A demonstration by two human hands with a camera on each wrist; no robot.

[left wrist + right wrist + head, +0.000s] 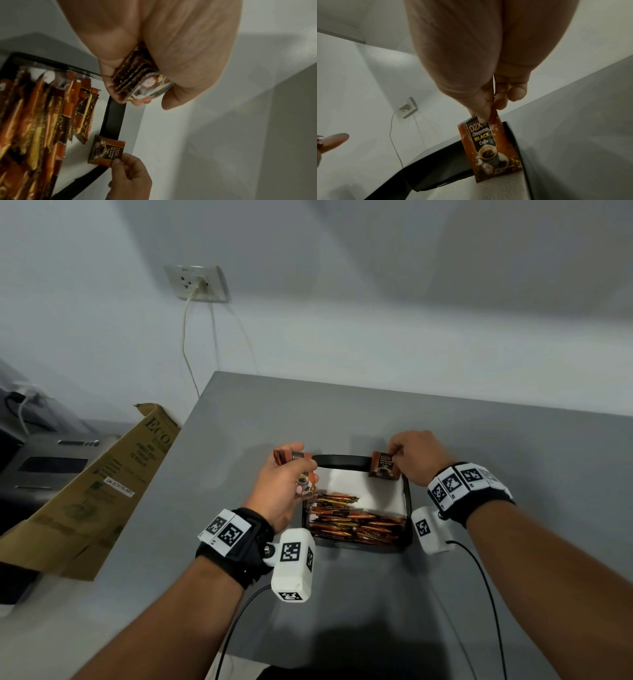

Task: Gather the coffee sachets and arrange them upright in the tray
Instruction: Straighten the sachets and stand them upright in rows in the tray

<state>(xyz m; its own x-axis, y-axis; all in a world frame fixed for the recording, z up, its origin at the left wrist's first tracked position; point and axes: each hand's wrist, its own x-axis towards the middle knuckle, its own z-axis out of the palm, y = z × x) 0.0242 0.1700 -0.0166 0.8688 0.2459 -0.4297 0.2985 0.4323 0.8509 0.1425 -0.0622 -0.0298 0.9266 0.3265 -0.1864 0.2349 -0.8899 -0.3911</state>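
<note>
While my right hand (419,460) pinched a single brown coffee sachet (385,466) by its top edge between thumb and fingertips, I had it standing upright at the far right corner of the black tray (407,508), its lower edge down on the white paper lining (359,487), close against the far wall. My left hand (284,484) hovered over the tray's left rim, fingers curled round a small stack of sachets (137,75) pressed flat together. Nearer to me, the loose sachets (356,523) lay in a heap across the tray's near half, flat and overlapping, none of them standing.

I judged the work barely begun: one sachet placed, a handful waiting, the heap not yet sorted.

The main risk, as I saw it, was at release. A thin sachet with nothing beside it except the tray wall would probably tip forward onto the paper the moment my fingers let go, unless it leaned on that wall or the next sachet came in quickly behind it. The stack in my left hand was another worry; the packets looked slick, and a loosened hold while peeling one off could fan them out or drop them on the grey table (342,412). The heap also crowded the bare floor, so a growing row might get knocked by sachets sliding off it.
</note>
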